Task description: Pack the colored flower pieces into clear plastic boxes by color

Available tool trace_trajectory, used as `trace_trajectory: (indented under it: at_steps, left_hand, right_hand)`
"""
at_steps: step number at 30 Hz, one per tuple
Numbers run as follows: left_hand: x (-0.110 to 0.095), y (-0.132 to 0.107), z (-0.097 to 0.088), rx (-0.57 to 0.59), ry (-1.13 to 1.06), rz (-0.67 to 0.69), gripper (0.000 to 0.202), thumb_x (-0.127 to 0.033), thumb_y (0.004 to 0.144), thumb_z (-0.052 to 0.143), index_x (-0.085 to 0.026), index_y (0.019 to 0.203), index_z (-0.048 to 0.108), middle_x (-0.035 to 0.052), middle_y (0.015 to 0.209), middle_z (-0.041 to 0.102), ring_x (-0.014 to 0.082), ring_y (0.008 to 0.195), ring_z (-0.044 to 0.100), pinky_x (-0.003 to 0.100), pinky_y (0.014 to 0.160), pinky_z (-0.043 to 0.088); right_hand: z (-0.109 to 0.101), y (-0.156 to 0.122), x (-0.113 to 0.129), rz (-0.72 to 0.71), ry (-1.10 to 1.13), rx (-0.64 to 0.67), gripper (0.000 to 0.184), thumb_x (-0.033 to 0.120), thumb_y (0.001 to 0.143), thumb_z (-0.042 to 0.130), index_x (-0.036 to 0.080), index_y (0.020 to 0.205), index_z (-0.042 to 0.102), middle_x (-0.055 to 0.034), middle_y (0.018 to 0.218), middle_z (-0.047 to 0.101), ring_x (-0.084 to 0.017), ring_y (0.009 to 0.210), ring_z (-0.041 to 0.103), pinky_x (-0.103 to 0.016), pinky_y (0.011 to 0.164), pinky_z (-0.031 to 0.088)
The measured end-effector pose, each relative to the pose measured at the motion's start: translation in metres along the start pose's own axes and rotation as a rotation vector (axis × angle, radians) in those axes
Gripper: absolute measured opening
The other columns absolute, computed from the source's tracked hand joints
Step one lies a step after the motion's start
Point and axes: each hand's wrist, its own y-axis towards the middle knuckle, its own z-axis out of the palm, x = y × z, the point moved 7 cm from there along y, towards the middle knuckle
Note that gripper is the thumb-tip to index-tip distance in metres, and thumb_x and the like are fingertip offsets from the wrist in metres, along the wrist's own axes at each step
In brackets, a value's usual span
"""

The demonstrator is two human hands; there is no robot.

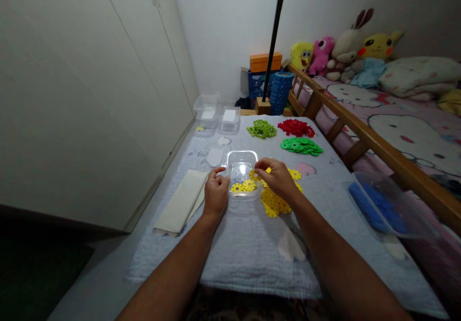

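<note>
A clear plastic container (243, 153) stands on the cloth in front of me, with a few yellow notched discs (248, 185) lying on the near part of its floor. My left hand (216, 190) is closed at the container's left wall, gripping its side. Over the right rim, my right hand (276, 178) pinches a yellow notched disc (252, 175). Beneath and around that hand lies a loose pile of yellow discs (272, 203), partly hidden by the hand and wrist.
Light green discs (261, 129), red discs (296, 128) and green discs (301, 146) lie heaped farther back. Clear containers (229, 119) stand at the back left. A folded cloth (182, 203) lies left. Blue pieces (376, 208) fill a container at the right edge, beside a wooden bed rail (345, 114).
</note>
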Motion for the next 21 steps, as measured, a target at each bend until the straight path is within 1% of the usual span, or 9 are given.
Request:
trace_trajectory:
  at_steps: [4,7,9,11,13,15,16,18,21]
  left_hand:
    - [-0.001,-0.001,0.001,0.001,-0.025,-0.003,0.032,-0.029,0.077,0.063,-0.019,0.107,0.058,-0.0125,0.054,0.035,0.0081,0.046,0.03,0.019,0.049,0.026]
    - [-0.002,0.0,0.001,0.001,-0.019,-0.004,0.032,-0.029,0.076,0.063,-0.018,0.106,0.058,-0.0123,0.054,0.036,0.0083,0.046,0.032,0.019,0.05,0.027]
    - [-0.002,0.0,0.0,0.001,-0.016,-0.002,0.032,-0.028,0.077,0.063,-0.018,0.106,0.058,-0.0122,0.054,0.036,0.0083,0.047,0.031,0.02,0.05,0.027]
    - [-0.002,0.0,0.0,0.003,-0.016,0.005,0.031,-0.028,0.078,0.062,-0.018,0.107,0.058,-0.0121,0.054,0.035,0.0083,0.047,0.031,0.02,0.051,0.027]
    - [-0.002,0.0,0.0,-0.001,-0.007,0.012,0.03,-0.028,0.079,0.062,-0.018,0.107,0.058,-0.0119,0.055,0.035,0.0083,0.048,0.03,0.02,0.051,0.027]
    - [-0.003,-0.001,-0.001,-0.013,0.01,0.017,0.03,-0.029,0.079,0.062,-0.017,0.107,0.058,-0.0117,0.055,0.035,0.0083,0.048,0.03,0.02,0.051,0.027]
    - [-0.003,-0.001,-0.001,-0.019,0.018,0.019,0.03,-0.029,0.079,0.062,-0.017,0.107,0.058,-0.0116,0.055,0.035,0.0084,0.048,0.031,0.02,0.051,0.027]
    - [-0.005,-0.001,-0.002,-0.03,0.03,0.026,0.031,-0.029,0.079,0.062,-0.017,0.107,0.059,-0.0113,0.056,0.036,0.0085,0.049,0.031,0.02,0.051,0.027]
    - [-0.006,-0.002,-0.002,-0.039,0.03,0.036,0.031,-0.029,0.078,0.062,-0.016,0.107,0.06,-0.0113,0.055,0.036,0.0088,0.049,0.032,0.02,0.051,0.026]
  right_hand:
    - [0.039,0.005,0.02,-0.064,-0.288,0.201,0.013,0.017,0.086,0.064,0.022,0.089,0.075,-0.0042,0.085,0.074,-0.02,0.085,0.063,-0.037,0.088,0.039]
    - [0.054,0.002,0.022,-0.081,-0.429,0.276,0.018,0.018,0.089,0.063,0.022,0.099,0.077,-0.0081,0.091,0.074,-0.023,0.092,0.063,-0.042,0.093,0.036]
    - [0.051,0.001,0.02,-0.106,-0.439,0.256,0.021,0.018,0.09,0.062,0.024,0.104,0.077,-0.0094,0.097,0.075,-0.025,0.099,0.062,-0.044,0.096,0.034]
    - [0.036,0.005,0.012,-0.116,-0.414,0.172,0.024,0.017,0.09,0.06,0.025,0.107,0.076,-0.009,0.103,0.075,-0.026,0.106,0.06,-0.044,0.099,0.032]
    - [0.015,0.013,-0.002,-0.082,-0.41,0.075,0.026,0.016,0.09,0.057,0.025,0.106,0.076,-0.0085,0.106,0.076,-0.025,0.108,0.06,-0.043,0.1,0.032]
    - [0.0,0.023,-0.023,0.001,-0.46,0.038,0.028,0.017,0.092,0.053,0.024,0.106,0.076,-0.0091,0.109,0.076,-0.025,0.11,0.06,-0.043,0.101,0.033]
    - [-0.004,0.028,-0.035,0.051,-0.498,0.056,0.029,0.017,0.092,0.052,0.024,0.107,0.076,-0.0093,0.112,0.075,-0.026,0.112,0.06,-0.044,0.102,0.033]
    - [-0.003,0.035,-0.055,0.121,-0.574,0.14,0.032,0.018,0.092,0.052,0.024,0.114,0.074,-0.0093,0.124,0.072,-0.027,0.12,0.058,-0.046,0.104,0.033]
    - [0.01,0.038,-0.071,0.123,-0.659,0.285,0.036,0.024,0.092,0.054,0.027,0.124,0.07,-0.0083,0.139,0.064,-0.028,0.129,0.053,-0.047,0.107,0.033]
